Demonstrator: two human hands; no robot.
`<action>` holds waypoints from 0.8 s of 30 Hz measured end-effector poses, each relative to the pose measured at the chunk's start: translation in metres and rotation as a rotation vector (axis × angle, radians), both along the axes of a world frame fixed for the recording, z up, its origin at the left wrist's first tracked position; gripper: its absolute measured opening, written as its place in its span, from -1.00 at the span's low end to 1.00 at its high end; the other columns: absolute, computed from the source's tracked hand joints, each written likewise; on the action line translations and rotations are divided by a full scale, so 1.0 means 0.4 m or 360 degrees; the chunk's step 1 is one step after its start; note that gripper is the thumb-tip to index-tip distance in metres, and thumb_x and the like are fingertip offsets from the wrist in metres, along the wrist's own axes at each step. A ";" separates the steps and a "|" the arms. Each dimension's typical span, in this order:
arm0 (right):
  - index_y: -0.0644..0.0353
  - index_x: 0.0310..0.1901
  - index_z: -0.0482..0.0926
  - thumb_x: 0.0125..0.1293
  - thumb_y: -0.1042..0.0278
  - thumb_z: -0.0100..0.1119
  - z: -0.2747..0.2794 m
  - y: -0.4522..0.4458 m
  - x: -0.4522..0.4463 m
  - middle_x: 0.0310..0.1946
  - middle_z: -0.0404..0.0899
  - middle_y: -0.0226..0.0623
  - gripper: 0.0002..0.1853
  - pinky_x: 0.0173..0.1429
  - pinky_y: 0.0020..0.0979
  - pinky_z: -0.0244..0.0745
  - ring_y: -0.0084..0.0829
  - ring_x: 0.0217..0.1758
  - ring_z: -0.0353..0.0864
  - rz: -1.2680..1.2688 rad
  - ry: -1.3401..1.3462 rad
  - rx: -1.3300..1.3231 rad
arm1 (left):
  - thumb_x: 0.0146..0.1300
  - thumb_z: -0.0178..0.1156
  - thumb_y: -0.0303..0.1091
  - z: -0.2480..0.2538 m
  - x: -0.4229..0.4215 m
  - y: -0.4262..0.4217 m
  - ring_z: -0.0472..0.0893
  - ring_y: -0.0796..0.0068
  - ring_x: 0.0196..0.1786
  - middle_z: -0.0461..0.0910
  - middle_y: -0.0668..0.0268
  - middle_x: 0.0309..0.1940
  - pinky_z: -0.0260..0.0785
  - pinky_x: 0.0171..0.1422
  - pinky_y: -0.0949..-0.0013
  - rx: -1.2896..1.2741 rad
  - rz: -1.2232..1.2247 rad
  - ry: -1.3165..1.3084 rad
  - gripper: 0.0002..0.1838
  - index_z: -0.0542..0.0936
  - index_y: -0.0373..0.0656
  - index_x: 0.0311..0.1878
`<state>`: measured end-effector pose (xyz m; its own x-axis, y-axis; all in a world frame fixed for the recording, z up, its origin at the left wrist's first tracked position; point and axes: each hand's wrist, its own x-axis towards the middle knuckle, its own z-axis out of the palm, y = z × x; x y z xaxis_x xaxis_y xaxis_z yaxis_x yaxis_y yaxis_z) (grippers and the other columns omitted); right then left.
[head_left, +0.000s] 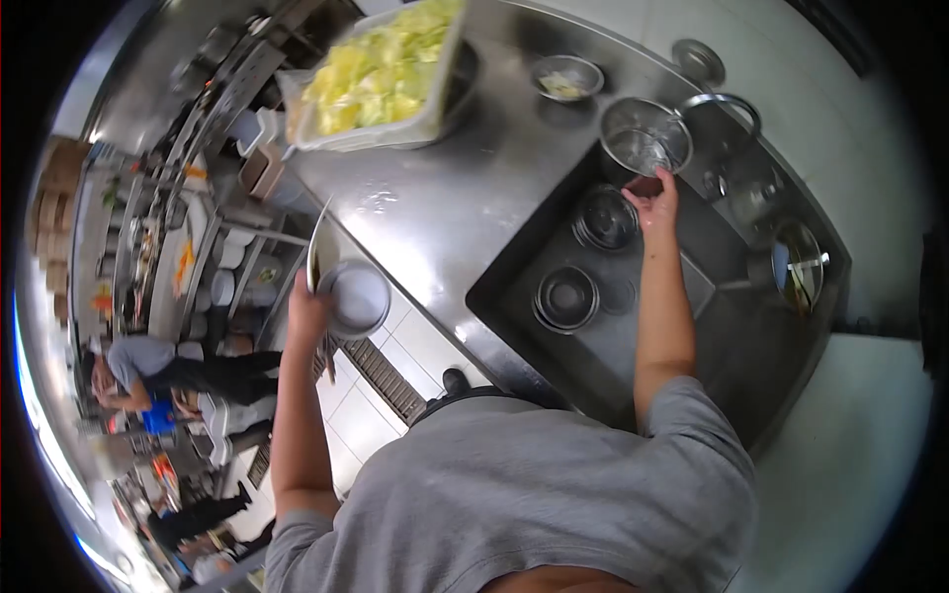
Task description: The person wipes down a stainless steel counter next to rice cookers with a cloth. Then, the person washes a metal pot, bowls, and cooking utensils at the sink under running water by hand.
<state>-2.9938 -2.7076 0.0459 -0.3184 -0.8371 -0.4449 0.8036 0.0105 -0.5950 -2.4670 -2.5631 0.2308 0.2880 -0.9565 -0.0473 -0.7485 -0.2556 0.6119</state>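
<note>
My left hand [308, 314] is out over the floor, left of the steel counter. Its fingers are closed on a pale round bowl [358, 299] and a thin white-rimmed dish [316, 242] seen nearly edge-on. My right hand [654, 206] reaches over the far side of the sink [682, 326]. Thumb and fingers curl around a small dark reddish-brown piece whose kind I cannot make out. Just beyond the fingertips is a shiny steel pot [633, 138], close to or touching them. Round metal bowls [566, 298] sit in the sink below my right forearm.
A white tub [381, 138] of chopped yellow-green leaves stands on the counter [415, 217]. Behind the sink sits a small steel bowl [567, 77] with pale pieces. A curved faucet [727, 104] arches near the pot. Co-workers [148, 366] and loaded shelves are at the left.
</note>
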 end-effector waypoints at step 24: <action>0.13 -0.28 0.32 -0.05 0.30 0.15 0.009 0.112 0.023 -0.37 0.32 -0.20 -0.71 -0.11 0.11 0.46 -0.09 -0.46 0.51 0.0005 -0.0360 0.0006 | 0.08 0.10 -0.22 -0.117 -1.150 -0.689 0.55 0.14 -0.04 0.56 0.16 -0.11 0.37 0.01 0.08 0.0647 -0.1759 -0.1375 -0.65 0.55 -0.11 -0.06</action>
<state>-2.9847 -2.6626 0.0496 -0.2078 -0.8360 -0.5079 0.9166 0.0150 -0.3996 -2.9269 -2.8386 0.1842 -0.4908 -0.6678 -0.5596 -0.7634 0.6391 -0.0931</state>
